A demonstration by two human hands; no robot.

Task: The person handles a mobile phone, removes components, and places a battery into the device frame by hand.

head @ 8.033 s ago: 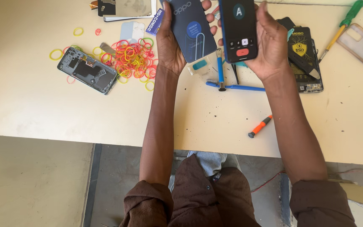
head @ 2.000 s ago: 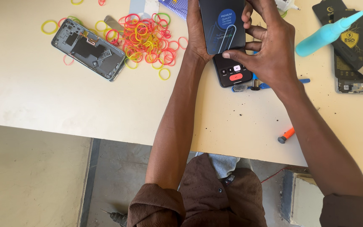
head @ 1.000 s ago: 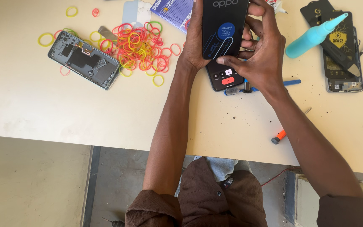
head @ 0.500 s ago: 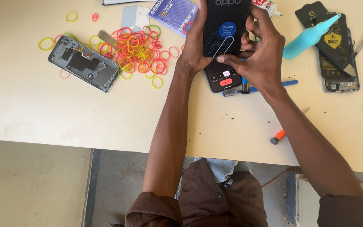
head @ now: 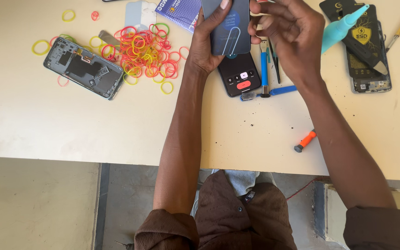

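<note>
My left hand grips a dark blue-grey phone from its left side, holding it upright above the table with its stickered back toward me. My right hand is curled at the phone's right edge, fingertips and thumb pinching there. Just below the held phone, a black phone with a lit screen lies flat on the cream table. Neither hand touches it.
A pile of coloured rubber bands and an opened phone frame lie to the left. Blue tweezers, a teal squeeze bottle, a dismantled phone, a small orange screwdriver and a blue box surround the hands.
The black lit phone, which was under my right hand, now lies free on the table. My right hand rose to the held phone's right edge. The view shifted slightly.
</note>
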